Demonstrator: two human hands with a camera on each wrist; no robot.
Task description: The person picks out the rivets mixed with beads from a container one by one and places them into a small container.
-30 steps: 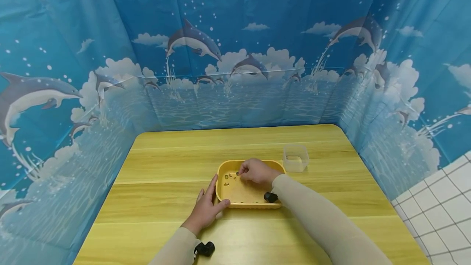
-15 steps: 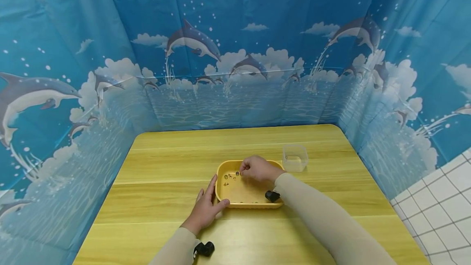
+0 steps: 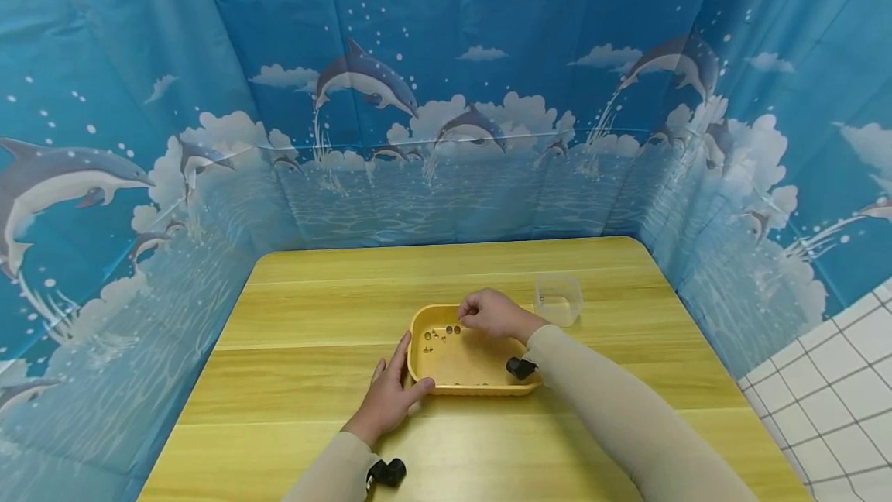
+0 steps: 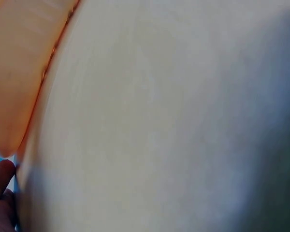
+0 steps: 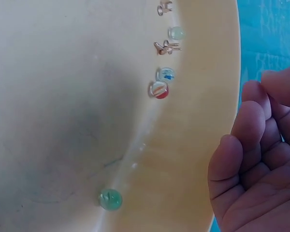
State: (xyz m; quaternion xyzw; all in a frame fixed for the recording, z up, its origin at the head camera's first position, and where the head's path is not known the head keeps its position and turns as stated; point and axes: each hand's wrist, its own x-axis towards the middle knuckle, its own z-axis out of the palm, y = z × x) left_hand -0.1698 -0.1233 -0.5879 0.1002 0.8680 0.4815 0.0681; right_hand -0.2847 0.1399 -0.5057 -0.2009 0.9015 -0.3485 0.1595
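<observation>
A yellow tray (image 3: 453,390) holds several small glass marbles (image 5: 110,199) and copper-coloured metal pieces (image 5: 167,47) shaped like push pins. My left hand (image 3: 386,401), fingers straight and spread, rests against the tray's left end, thumb by the near rim. Over the far side hangs my right hand (image 3: 493,313), its fingers curled and the thumb tip against the forefinger. Nothing shows between those fingertips, and I cannot tell if something small is hidden there. Below it, a red-and-white marble (image 5: 159,90) and a blue-flecked marble (image 5: 166,75) lie side by side along the tray's wall.
A clear square plastic box (image 3: 559,300) stands at the tray's far right corner, with one tiny thing inside. The yellow wooden table (image 3: 307,316) carries everything. A blue dolphin curtain (image 3: 446,192) hangs around its back and sides.
My right hand has lifted and drawn back slightly toward the right and the far rim, uncovering a second marble beside the first. My left hand and the tray stay put.
</observation>
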